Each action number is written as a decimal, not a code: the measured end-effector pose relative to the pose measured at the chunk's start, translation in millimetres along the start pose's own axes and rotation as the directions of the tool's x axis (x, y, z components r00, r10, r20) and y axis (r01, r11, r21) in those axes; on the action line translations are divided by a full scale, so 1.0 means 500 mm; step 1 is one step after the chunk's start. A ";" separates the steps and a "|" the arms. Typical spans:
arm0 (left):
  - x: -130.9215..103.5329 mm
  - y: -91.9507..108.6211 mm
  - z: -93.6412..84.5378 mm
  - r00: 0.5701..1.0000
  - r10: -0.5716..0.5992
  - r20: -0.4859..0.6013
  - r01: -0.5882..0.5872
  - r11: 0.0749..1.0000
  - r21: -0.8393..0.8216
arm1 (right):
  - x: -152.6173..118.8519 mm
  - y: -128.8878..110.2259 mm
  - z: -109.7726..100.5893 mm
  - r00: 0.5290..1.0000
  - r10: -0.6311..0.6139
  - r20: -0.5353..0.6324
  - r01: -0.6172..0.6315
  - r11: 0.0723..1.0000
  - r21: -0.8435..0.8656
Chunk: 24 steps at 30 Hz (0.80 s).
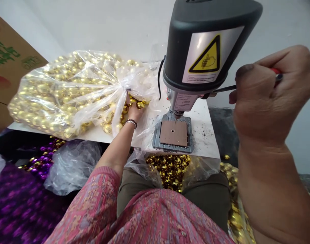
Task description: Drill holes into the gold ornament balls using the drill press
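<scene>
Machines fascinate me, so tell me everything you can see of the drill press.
The drill press stands on a white table: smooth black housing, yellow warning label, metallic grey neck, grey base carrying a brown board with a hole. The right hand grips its lever. Whether its bit touches the board is unclear.

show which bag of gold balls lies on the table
The large bag left of the drill press, by the left hand; the others sit below the tabletop.

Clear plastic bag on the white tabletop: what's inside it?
Shiny gold balls show through the clear plastic bag. The left hand is among gold balls by its gathered neck, fingers mostly hidden. Whatever lies behind the outer balls is covered.
</scene>
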State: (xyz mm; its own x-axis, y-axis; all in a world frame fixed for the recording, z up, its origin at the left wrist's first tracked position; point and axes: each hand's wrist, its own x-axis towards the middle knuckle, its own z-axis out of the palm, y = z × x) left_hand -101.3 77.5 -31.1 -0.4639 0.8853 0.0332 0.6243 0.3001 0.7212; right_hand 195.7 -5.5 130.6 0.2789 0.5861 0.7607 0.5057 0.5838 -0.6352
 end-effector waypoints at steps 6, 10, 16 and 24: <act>-0.033 0.001 -0.002 0.998 0.039 0.049 -0.030 0.985 -0.172 | -0.006 0.007 0.001 0.998 -0.059 -0.018 0.059 0.998 -0.005; -0.098 0.011 -0.051 0.949 0.090 0.301 0.134 0.751 -0.647 | -0.005 0.007 0.004 0.999 -0.044 -0.029 0.044 0.998 0.032; -0.185 0.001 -0.104 0.848 0.167 0.503 0.315 0.604 -0.732 | -0.005 -0.007 0.004 1.000 -0.005 0.005 0.004 0.997 0.078; -0.264 -0.008 -0.072 0.838 0.135 0.528 0.421 0.454 -0.785 | 0.026 -0.018 0.012 0.992 0.117 0.040 -0.115 0.992 -0.051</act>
State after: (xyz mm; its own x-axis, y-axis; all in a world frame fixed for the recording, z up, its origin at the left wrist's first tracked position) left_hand -65.2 -53.3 -13.3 0.0273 0.9704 -0.2398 -0.4054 0.2300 0.8847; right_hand 190.0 0.4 145.4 0.3034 0.6723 0.6753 0.5113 0.4832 -0.7107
